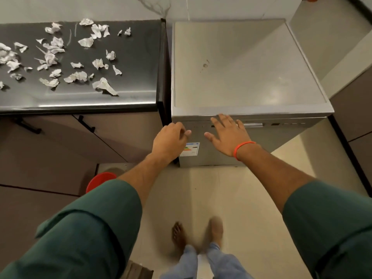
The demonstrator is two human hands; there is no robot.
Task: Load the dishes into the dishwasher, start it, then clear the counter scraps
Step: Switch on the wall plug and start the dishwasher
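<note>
Silver dishwasher (241, 67) — white scraps (86, 42)

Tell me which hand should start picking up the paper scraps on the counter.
Left, probably. The left hand is at the dishwasher's left front corner, on the side next to the dark counter where the paper scraps lie. The right hand lies spread on the dishwasher front, farther away.

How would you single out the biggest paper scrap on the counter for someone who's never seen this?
Start at the dark counter left of the steel dishwasher. Among the white paper scraps strewn over it, go to the one nearest the counter's front edge, towards the dishwasher side: the biggest scrap. Unlike the small crumpled bits around it, it is long, with a tail pointing front-right.
</note>
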